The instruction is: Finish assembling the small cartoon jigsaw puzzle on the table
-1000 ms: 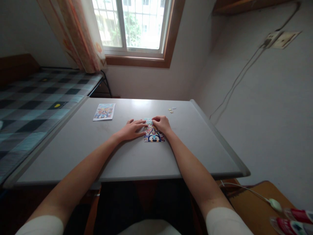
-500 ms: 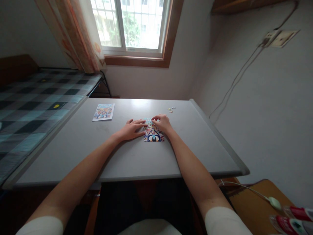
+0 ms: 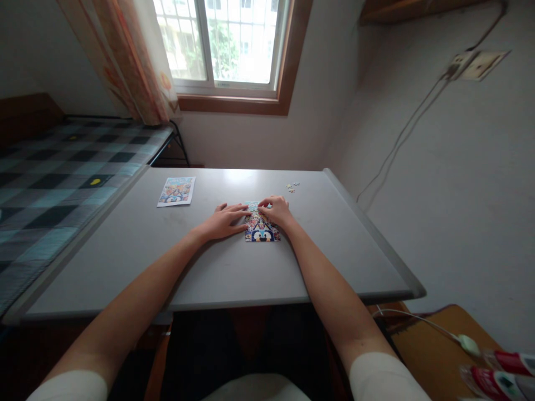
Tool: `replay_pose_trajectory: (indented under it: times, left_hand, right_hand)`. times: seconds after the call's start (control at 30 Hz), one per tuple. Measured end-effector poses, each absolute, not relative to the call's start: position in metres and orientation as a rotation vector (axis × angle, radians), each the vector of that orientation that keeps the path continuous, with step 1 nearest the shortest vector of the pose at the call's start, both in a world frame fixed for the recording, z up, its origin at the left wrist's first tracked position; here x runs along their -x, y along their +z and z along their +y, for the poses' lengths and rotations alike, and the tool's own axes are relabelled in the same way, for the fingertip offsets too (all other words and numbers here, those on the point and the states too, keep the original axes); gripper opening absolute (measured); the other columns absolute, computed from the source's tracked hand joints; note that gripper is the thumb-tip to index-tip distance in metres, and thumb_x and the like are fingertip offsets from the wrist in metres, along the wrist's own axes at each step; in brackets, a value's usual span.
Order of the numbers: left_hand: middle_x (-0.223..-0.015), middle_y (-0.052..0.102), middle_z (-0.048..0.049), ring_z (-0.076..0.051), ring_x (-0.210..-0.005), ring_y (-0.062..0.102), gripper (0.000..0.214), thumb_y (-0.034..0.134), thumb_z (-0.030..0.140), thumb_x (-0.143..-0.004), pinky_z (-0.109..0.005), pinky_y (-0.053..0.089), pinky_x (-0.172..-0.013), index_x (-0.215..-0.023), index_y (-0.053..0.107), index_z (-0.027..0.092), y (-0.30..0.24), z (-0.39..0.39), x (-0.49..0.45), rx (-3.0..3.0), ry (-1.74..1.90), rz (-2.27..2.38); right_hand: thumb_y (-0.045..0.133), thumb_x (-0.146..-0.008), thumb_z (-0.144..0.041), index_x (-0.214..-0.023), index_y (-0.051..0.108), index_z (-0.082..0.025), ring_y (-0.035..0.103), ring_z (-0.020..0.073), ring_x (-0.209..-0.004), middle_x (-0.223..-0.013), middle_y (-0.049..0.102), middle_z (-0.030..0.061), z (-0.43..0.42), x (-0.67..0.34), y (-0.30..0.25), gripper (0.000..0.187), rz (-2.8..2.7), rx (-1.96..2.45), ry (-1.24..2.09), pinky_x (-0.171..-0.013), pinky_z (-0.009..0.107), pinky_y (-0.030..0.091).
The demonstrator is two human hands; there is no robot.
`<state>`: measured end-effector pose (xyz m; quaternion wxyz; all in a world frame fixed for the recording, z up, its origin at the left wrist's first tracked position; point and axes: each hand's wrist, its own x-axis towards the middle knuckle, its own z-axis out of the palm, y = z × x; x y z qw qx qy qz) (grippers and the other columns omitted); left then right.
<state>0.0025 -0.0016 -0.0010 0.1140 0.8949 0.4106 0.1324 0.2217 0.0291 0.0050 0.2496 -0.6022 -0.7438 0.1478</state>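
Note:
A small, colourful jigsaw puzzle (image 3: 262,234), with a blue-and-white cartoon dog face along its near edge, lies flat on the grey table. My left hand (image 3: 225,220) rests palm down at its left side, fingers stretched out and touching the edge, holding nothing. Over the puzzle's upper right, my right hand (image 3: 276,211) pinches a jigsaw piece between thumb and forefinger, low against the surface; the fingers hide most of that piece. Beyond the right hand are several loose jigsaw pieces (image 3: 291,187). A printed picture sheet (image 3: 176,191) with a matching design lies at the table's far left.
The grey table (image 3: 234,273) has a raised rim on its right side. A bed with a checked cover (image 3: 83,161) stands to the left. At lower right, bottles (image 3: 497,384) and a white cable plug (image 3: 468,345) are on a brown surface.
My right hand's fingertips have shifted very slightly over the top of the puzzle. The left hand, the sheet and the loose pieces stay in place.

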Motion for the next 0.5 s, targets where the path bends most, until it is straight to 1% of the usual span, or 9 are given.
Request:
replay_pose_trajectory:
  times: [0.23,0.5]
  left_hand:
    - [-0.146,0.041,-0.0014,-0.025,-0.135,0.035,0.049,0.041,0.059,-0.089,-0.05,0.013,-0.112,-0.132,0.049,0.036,-0.0019,-0.0015,-0.0025,-2.621,0.394,1.197]
    - [-0.146,0.041,-0.0016,-0.025,-0.135,0.035,0.05,0.041,0.059,-0.089,-0.05,0.013,-0.112,-0.132,0.049,0.036,-0.0014,-0.0014,-0.0019,-2.622,0.387,1.197]
  right_hand:
    - [0.064,-0.075,-0.032,-0.085,0.075,-0.027,0.053,0.0243,-0.1,-0.093,0.067,0.0028,0.0295,-0.2231,0.0052,0.015,-2.024,1.643,0.405,-0.091,0.039,0.036]
    - [0.062,-0.075,-0.03,-0.082,0.075,-0.026,0.054,0.0223,-0.097,-0.093,0.067,0.0027,0.0304,-0.2237,0.0049,0.015,-2.034,1.63,0.414,-0.09,0.037,0.036]
